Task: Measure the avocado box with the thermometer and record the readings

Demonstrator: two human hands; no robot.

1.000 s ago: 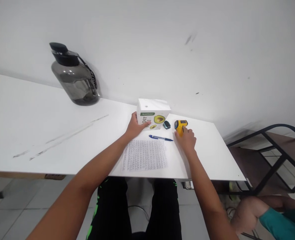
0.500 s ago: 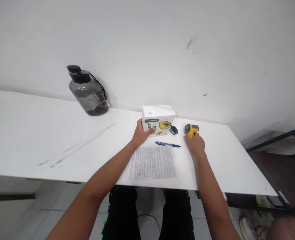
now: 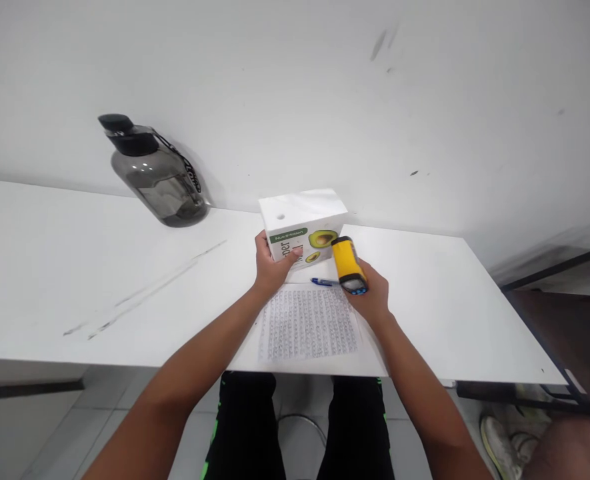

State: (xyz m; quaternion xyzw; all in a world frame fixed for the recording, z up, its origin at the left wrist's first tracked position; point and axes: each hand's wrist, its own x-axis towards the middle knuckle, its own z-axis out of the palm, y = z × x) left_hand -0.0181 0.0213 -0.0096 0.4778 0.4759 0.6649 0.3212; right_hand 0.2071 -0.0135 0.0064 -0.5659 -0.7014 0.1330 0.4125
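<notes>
My left hand [image 3: 273,267] grips the left side of a white box [image 3: 302,203] printed with avocados, its thumb across the front face. In my right hand [image 3: 372,291] is a yellow and black infrared thermometer [image 3: 347,260], lifted and tilted near the box's right front corner. Below the box lies a blue pen [image 3: 323,282], its right part hidden by the thermometer. A bubble-wrap-like sheet [image 3: 307,325] with rows of small round marks rests flat on the table between my forearms. The small dark watch-like object seen earlier is hidden now.
A large grey translucent bottle [image 3: 157,180] with a black lid stands at the back left against the wall. The white table [image 3: 425,320] ends at its front edge above my legs. A dark chair [image 3: 555,327] and another person's shoe [image 3: 497,443] are at the right.
My right hand has raised the thermometer off the right side of the table and brought it left, turning it over beside the box. The box has turned slightly in my left hand.
</notes>
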